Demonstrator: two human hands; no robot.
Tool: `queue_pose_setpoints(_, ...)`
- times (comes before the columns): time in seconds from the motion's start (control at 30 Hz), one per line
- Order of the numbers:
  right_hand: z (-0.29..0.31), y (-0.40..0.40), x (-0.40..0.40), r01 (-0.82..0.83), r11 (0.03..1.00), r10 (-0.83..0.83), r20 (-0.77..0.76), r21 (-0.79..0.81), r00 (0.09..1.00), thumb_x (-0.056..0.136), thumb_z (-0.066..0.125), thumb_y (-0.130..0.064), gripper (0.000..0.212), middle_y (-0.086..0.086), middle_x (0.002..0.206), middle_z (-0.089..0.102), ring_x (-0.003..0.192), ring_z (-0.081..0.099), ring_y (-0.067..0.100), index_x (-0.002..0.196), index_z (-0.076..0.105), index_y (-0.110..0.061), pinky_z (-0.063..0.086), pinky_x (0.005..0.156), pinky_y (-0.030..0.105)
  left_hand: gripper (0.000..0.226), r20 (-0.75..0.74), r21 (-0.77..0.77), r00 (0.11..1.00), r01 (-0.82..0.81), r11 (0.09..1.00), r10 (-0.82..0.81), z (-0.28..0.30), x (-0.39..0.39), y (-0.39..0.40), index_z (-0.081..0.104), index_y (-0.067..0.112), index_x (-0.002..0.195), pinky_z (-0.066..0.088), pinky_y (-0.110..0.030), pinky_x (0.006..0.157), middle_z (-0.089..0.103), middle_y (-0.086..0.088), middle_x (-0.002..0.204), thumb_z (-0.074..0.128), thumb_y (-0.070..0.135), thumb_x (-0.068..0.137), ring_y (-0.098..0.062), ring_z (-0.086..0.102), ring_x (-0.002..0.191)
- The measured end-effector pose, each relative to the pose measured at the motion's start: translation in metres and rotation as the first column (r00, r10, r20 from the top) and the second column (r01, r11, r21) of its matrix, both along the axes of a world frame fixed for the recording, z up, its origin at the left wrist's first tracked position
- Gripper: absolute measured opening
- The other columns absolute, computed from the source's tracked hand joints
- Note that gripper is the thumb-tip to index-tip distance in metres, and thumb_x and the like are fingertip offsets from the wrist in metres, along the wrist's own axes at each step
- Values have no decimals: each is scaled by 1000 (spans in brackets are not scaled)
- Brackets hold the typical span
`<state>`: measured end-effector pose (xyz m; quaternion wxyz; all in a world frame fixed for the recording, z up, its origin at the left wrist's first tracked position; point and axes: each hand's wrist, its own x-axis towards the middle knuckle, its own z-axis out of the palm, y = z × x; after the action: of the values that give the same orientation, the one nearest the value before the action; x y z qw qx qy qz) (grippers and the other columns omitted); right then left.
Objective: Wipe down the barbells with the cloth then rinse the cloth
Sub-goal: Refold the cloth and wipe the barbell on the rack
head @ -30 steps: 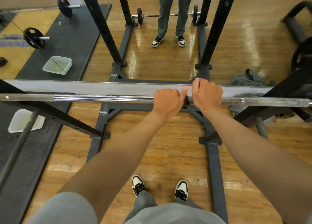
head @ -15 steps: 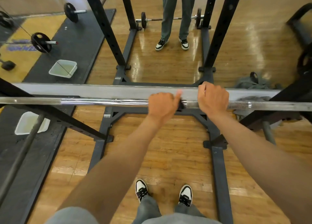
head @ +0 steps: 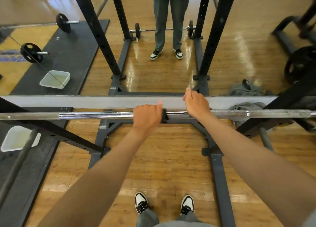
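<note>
Both hands [head: 147,117] [head: 196,105] grip barbell [head: 95,115]; dark cloth [head: 164,115] under left fingers [head: 159,105].

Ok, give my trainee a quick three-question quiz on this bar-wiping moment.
1. True or false: the barbell lies flat on the floor.
2. Which hand holds the dark cloth against the bar? A) left hand B) right hand C) neither
3. In a few words: what does the white tub sit on?

Key: 1. False, it is raised across the rack. 2. A. 3. The black mat, on the person's left.
</note>
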<state>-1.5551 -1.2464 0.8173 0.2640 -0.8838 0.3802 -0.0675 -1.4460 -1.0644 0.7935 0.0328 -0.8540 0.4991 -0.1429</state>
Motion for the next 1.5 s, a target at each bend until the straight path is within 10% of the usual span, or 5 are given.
queue_pose_setpoints(0.63,-10,20,-4,54,900,-12,98,-432,995,102,25,-26,44,4,57,50,52,41,28,68,51,-13,9,50,33,62,-211,-235,953,-264,935,217,3,33,50,55,10,46,35,-32,57,55,-11,45,38,32,101,-29,50,40)
queue_pose_setpoints(0.83,-7,45,27,40,968,-16,97,-247,995,108,26,-25,48,10,75,62,66,44,28,78,59,-8,27,63,36,50,-268,169,952,-104,980,147,16,-4,3,73,17,78,26,-28,56,61,-3,51,28,25,97,-26,60,44)
queue_pose_setpoints(1.0,-16,35,27,187,973,-161,184,-134,970,109,20,-32,57,13,87,67,84,58,32,87,66,-7,40,74,41,50,-536,233,844,137,963,10,29,-5,-35,28,18,161,44,-40,77,67,-14,123,23,31,112,-37,65,109)
queue_pose_setpoints(1.17,-18,35,34,205,966,-186,124,-160,975,110,20,-32,56,10,84,65,78,54,27,89,66,-7,36,71,38,113,-799,483,363,-89,871,480,59,74,13,60,8,134,29,-50,112,57,-18,139,-1,90,86,-35,47,132)
queue_pose_setpoints(1.5,-18,46,29,311,925,-229,333,-219,915,102,30,-23,41,6,63,55,59,40,22,72,55,-9,21,59,34,73,-847,505,438,485,714,302,45,33,-72,68,17,110,52,-38,96,70,1,110,84,71,65,-22,65,102)
